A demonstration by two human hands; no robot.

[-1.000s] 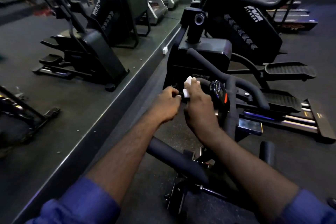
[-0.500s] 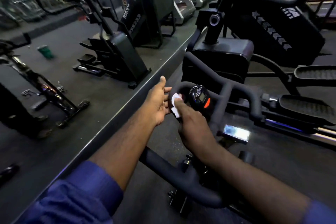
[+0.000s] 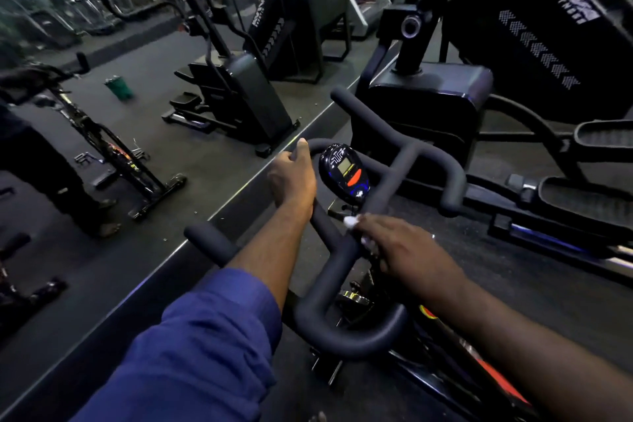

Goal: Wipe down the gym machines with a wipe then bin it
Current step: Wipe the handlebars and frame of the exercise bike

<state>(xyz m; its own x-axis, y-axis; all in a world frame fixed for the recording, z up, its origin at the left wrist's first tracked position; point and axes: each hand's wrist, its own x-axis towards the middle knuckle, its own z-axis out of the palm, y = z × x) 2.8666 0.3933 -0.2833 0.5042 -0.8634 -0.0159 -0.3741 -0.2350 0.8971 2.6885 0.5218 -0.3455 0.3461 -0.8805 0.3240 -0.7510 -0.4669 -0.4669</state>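
On the spin bike's handlebar (image 3: 342, 250), wiping is under way: the right hand (image 3: 407, 250) presses what seems a white wipe (image 3: 351, 222) to the centre bar, while the left hand (image 3: 293, 175) grips the front loop. Next, rub along the unwiped grips.

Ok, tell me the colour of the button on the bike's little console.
Orange-red button on the black console, clearest in the head view.
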